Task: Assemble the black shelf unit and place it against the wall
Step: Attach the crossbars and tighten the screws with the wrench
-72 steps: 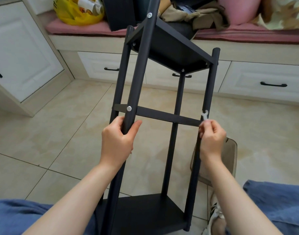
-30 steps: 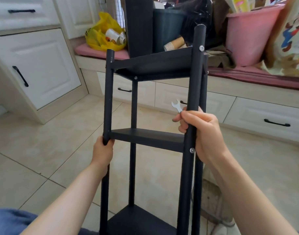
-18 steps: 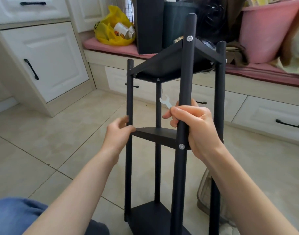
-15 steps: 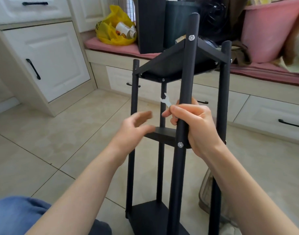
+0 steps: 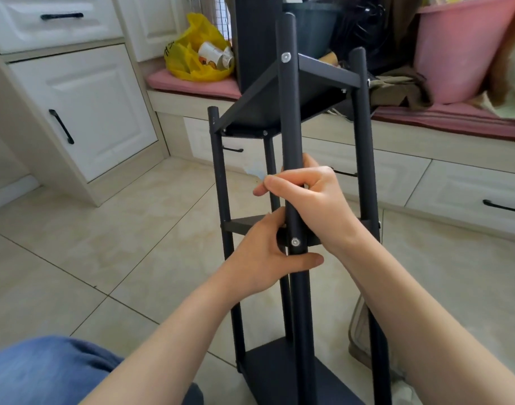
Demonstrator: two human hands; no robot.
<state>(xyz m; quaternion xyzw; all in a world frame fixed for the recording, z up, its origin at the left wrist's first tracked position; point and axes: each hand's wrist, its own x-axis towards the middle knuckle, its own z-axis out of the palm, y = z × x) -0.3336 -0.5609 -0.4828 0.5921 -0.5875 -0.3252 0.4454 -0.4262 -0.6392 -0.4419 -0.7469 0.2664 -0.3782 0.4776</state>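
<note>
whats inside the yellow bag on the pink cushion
The yellow bag holds a few crumpled white paper cups, visible at its open mouth. Anything deeper is covered by the bag's folds.

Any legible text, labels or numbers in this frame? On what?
None legible.
On the yellow bag: dark print, too blurred to read.
On the paper cups inside it: coloured print, too blurred to read.
On the black shelf unit: no markings show.

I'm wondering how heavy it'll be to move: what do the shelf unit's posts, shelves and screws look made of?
Posts: round matte black tubes, probably painted metal. Shelves: thin flat panels, same matte black; metal or coated board, cannot tell. Screws: shiny silver heads, likely bare steel.
</note>
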